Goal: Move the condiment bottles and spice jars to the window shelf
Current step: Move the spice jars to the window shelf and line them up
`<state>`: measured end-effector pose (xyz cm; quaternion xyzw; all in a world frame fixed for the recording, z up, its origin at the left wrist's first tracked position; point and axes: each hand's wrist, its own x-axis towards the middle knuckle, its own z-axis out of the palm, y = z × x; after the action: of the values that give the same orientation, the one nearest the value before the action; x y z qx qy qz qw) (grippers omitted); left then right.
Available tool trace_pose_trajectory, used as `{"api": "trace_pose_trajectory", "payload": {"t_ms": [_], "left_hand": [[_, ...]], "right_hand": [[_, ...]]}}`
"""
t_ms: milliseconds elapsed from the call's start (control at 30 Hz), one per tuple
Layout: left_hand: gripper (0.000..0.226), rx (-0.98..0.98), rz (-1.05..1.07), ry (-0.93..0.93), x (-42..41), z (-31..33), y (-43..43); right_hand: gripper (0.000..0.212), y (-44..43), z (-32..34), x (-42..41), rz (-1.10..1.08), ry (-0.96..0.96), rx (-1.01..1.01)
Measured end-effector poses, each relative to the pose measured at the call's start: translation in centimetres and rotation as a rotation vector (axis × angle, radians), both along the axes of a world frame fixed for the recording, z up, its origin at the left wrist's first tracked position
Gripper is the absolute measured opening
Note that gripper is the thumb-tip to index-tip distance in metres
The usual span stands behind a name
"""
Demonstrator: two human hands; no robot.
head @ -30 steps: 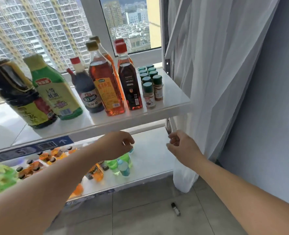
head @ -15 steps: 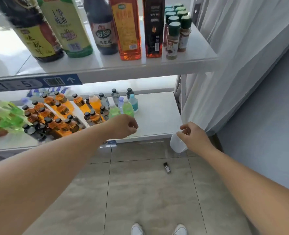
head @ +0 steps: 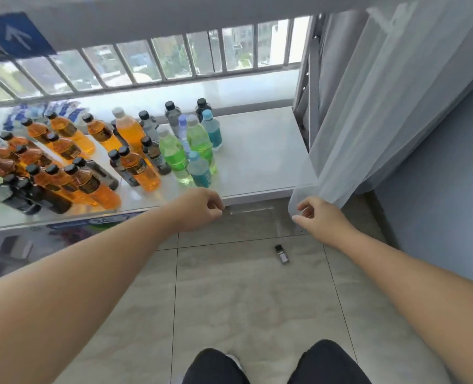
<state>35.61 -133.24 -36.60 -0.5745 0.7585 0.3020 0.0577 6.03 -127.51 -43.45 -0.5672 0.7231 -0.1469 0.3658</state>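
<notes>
Head view tilted lower than before; left hand (head: 202,207), right hand (head: 320,218) loosely curled, empty, near lower shelf (head: 260,164) front edge.

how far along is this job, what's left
Done: cannot judge; the top of the upper shelf is out of view. In hand: nothing, left hand and right hand both loosely curled, empty. Left: one small jar lies on the floor tiles, not yet picked up.
</notes>
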Motion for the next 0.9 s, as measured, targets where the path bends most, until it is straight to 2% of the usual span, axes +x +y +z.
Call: {"api": "trace_pose_trajectory", "payload": {"t_ms": [167,433,667,800,900], "left_hand": [[0.017,0.026,-0.002,0.049,-1.5,-14.5,-0.9],[0.02,0.06,0.058,0.108,-4.0,-35.3,-2.6],[0.009,0.111,0.148,0.272,-4.9,-48.0,-2.5],[0.01,0.124,0.199,0.34,-5.3,-52.8,-2.7],[0.008,0.161,0.315,0.435,-5.5,-55.4,-2.3]], "right_hand": [[0.013,-0.5,-15.0,-0.8,0.013,0.013,-0.005],[0.02,-2.5,-35.3,-1.9,-0.025,0.043,0.005],[0.019,-3.1,-46.2,-1.7,-0.106,0.022,0.04],[0.016,-3.1,-51.0,-2.5,-0.081,0.039,0.074],[0.011,-3.3,-53.1,-2.9,-0.031,0.064,0.104]]}}
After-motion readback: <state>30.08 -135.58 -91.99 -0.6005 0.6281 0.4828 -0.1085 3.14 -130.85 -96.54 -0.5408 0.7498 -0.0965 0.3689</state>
